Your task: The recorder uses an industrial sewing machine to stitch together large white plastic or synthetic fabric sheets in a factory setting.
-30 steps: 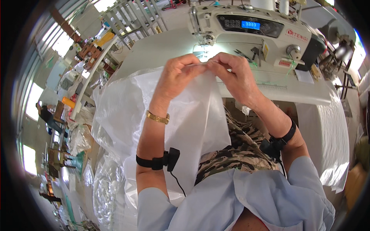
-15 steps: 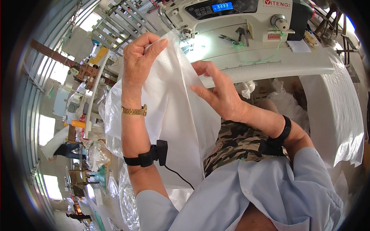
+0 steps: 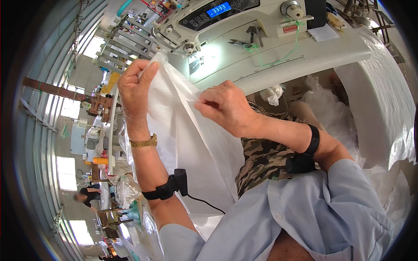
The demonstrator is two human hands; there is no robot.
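Observation:
A large sheet of thin white woven plastic [image 3: 191,143] hangs in front of me and drapes down over my lap. My left hand [image 3: 137,85] pinches its upper corner between thumb and fingers, raised to the left of the sewing machine [image 3: 209,26]. Lower and to the right, my right hand [image 3: 230,108] is closed on a folded edge of the same sheet, thumb against curled fingers. The lit needle area [image 3: 196,61] lies just beyond the sheet's raised corner.
On the machine table [image 3: 270,65] lie thread snips [image 3: 241,43], green thread and a white pad [image 3: 323,33]. More white sheeting [image 3: 379,100] hangs over the table's right side. Clear plastic [image 3: 326,104] is bunched beneath. At far left a person [image 3: 89,195] stands among other work tables.
My right hand went from spread fingers to a closed grip on the sheet's edge. My left hand keeps its pinch. The whole view has shifted, with the machine now further left.

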